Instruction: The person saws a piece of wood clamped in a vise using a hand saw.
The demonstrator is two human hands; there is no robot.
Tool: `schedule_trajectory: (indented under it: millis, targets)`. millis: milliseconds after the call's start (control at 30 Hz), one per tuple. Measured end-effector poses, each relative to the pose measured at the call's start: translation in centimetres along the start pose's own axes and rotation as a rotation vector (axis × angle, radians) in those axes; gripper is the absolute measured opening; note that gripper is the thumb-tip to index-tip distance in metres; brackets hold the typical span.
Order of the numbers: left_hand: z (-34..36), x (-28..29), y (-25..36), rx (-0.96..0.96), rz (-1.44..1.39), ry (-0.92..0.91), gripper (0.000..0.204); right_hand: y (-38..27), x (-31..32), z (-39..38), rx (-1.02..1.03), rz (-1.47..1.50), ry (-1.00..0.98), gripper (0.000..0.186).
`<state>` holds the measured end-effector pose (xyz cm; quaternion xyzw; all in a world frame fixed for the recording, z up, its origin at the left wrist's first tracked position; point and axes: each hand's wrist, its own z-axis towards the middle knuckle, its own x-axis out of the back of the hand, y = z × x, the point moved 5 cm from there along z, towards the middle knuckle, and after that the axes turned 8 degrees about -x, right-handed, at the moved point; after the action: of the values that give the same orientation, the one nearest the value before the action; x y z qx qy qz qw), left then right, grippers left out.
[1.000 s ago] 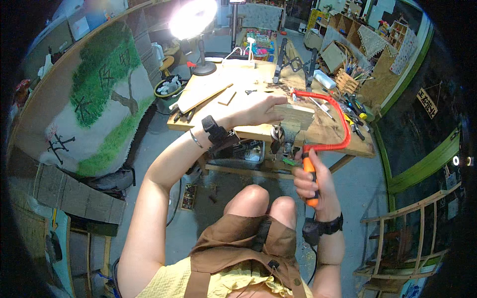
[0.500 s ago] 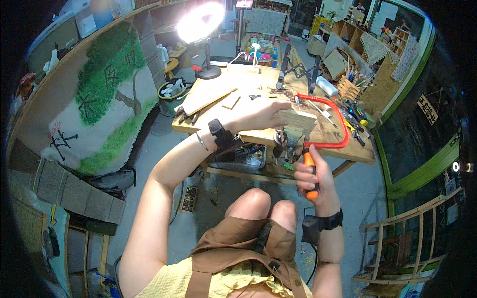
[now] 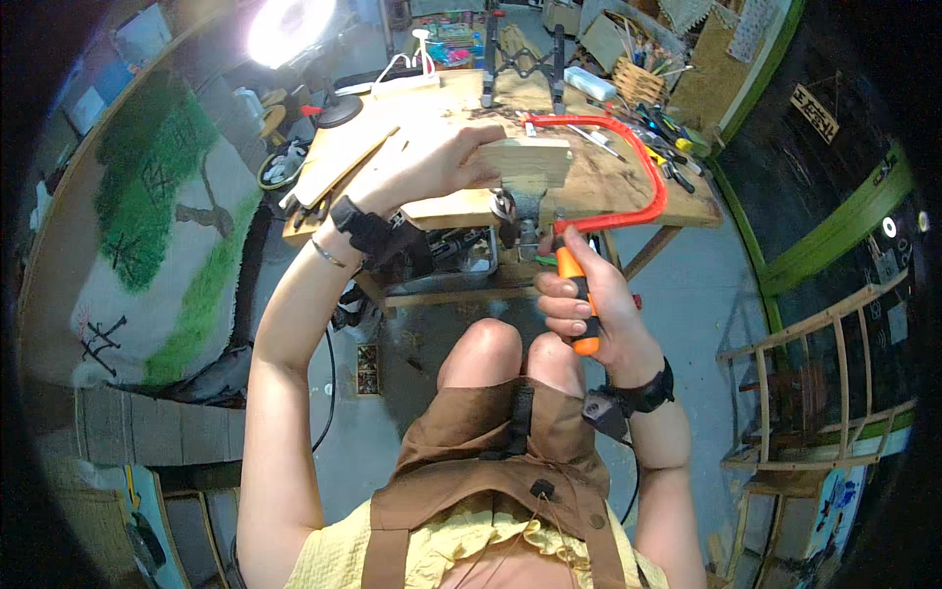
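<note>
My right hand [image 3: 594, 294] is closed around the orange and black handle of a coping saw [image 3: 650, 167] with a bowed red frame. The frame arches round the right end of a pale wooden block [image 3: 530, 165]; its thin blade cannot be made out. My left hand [image 3: 442, 165] lies over the left part of the block, fingers bent onto its top. Beneath the block a metal vise [image 3: 528, 208] sits at the near edge of the workbench [image 3: 451, 211].
Pliers and other hand tools [image 3: 667, 147] lie at the bench's right. A black stand [image 3: 525, 69] and a white power strip [image 3: 404, 86] stand behind. A bright ring lamp [image 3: 289, 29] shines at far left. Below the bench is a tool bin [image 3: 461, 257].
The whole view has tilted, so the bench appears higher and further left. Against the block, the saw has come slightly toward me. My left hand stays on the block.
</note>
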<state>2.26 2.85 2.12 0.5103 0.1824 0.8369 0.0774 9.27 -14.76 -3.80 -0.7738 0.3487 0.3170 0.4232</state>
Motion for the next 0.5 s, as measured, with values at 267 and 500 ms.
schedule_trajectory:
  millis: [267, 500]
  targets:
    - [-0.4, -0.4, -1.5, -0.040, 0.098, 0.136, 0.045, 0.1, -0.4, 0.7, -0.001, -0.024, 0.112, 0.029]
    - [0.4, -0.7, -0.8, 0.013, 0.082, 0.064, 0.045, -2.2, -0.3, 2.6, 0.011, 0.051, 0.020, 0.038]
